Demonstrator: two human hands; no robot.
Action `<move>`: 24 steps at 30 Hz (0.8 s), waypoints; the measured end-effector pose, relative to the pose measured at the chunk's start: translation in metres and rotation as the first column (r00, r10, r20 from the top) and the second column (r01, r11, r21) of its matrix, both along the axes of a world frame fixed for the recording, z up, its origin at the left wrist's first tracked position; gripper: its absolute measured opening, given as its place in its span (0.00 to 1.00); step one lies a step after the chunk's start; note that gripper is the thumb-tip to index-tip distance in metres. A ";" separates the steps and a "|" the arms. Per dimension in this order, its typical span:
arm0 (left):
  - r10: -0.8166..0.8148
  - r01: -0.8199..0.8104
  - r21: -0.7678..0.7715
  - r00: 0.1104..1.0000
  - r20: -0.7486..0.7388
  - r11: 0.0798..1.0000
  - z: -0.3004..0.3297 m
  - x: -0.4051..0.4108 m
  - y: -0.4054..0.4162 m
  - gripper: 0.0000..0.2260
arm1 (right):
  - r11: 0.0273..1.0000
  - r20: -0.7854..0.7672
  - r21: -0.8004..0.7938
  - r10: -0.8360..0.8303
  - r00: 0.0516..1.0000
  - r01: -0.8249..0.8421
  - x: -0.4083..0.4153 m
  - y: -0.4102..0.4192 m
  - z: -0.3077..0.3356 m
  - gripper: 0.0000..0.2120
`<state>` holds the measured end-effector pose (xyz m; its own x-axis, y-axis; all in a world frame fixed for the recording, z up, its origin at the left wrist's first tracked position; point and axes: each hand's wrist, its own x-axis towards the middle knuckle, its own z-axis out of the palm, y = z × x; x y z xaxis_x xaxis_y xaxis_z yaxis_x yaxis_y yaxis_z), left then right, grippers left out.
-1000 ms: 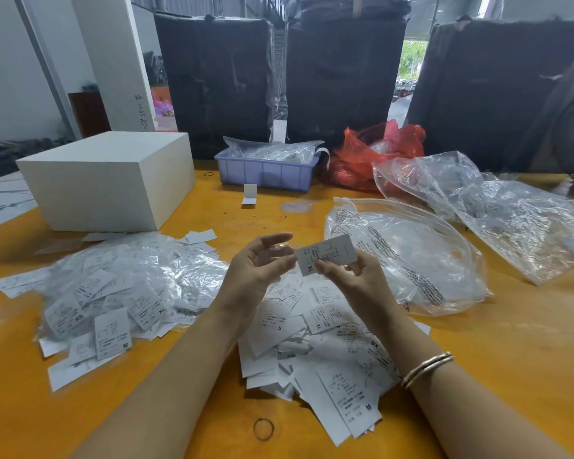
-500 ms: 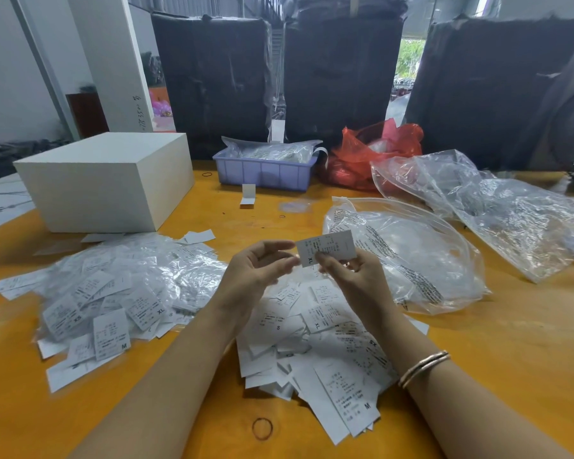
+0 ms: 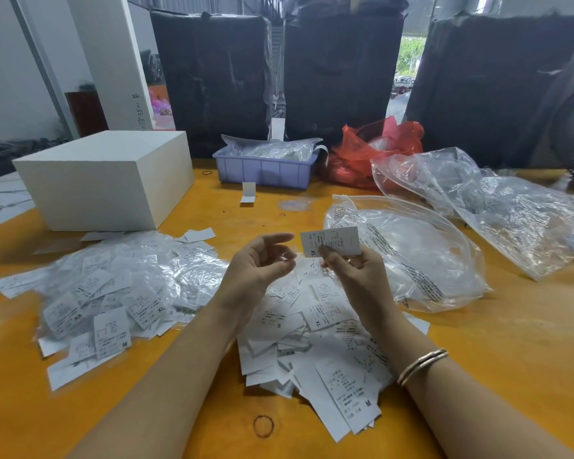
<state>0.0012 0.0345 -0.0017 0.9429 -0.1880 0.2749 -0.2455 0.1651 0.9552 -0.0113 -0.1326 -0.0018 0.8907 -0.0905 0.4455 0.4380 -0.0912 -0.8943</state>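
Note:
My right hand (image 3: pixel 358 279) pinches a white paper size label (image 3: pixel 337 240) marked XL between thumb and fingers, holding it up above the table. My left hand (image 3: pixel 257 270) hovers just left of it, palm turned toward the label. Its fingers are loosely curved, and nothing is plainly held in them. Below both hands lies a heap of loose white labels (image 3: pixel 315 329) on the orange table (image 3: pixel 497 352). A second heap, of labels in small clear bags (image 3: pixel 120 286), lies to the left.
A big clear plastic bag (image 3: pixel 421 256) lies right of my hands, with more crumpled clear plastic (image 3: pixel 517 210) behind it. At the back stand a white box (image 3: pixel 106 180), a blue tray (image 3: pixel 265 168) and a red bag (image 3: pixel 371 150). A rubber band (image 3: pixel 263 426) lies near the front edge.
My left hand has drawn a little away from the label and its fingers have spread. My right hand still holds the label, shifted slightly right.

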 end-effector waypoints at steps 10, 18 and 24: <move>0.003 -0.005 0.033 0.999 0.034 0.999 0.000 -0.001 0.000 0.17 | 0.999 0.049 0.035 0.009 0.999 -0.011 0.000 -0.005 0.000 0.08; -0.014 0.014 0.017 1.000 0.027 1.000 -0.001 0.000 0.001 0.17 | 0.991 0.127 -0.108 -0.068 0.990 0.082 0.001 -0.004 -0.001 0.08; -0.018 0.018 0.015 1.000 0.018 1.000 -0.001 0.001 0.001 0.16 | 0.986 0.149 -0.156 -0.042 0.988 0.066 0.003 -0.005 -0.002 0.07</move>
<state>0.0021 0.0359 -0.0029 0.9342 -0.2093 0.2888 -0.2598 0.1551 0.9531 -0.0087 -0.1377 -0.0038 0.8114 -0.0536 0.5820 0.5523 -0.2551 -0.7936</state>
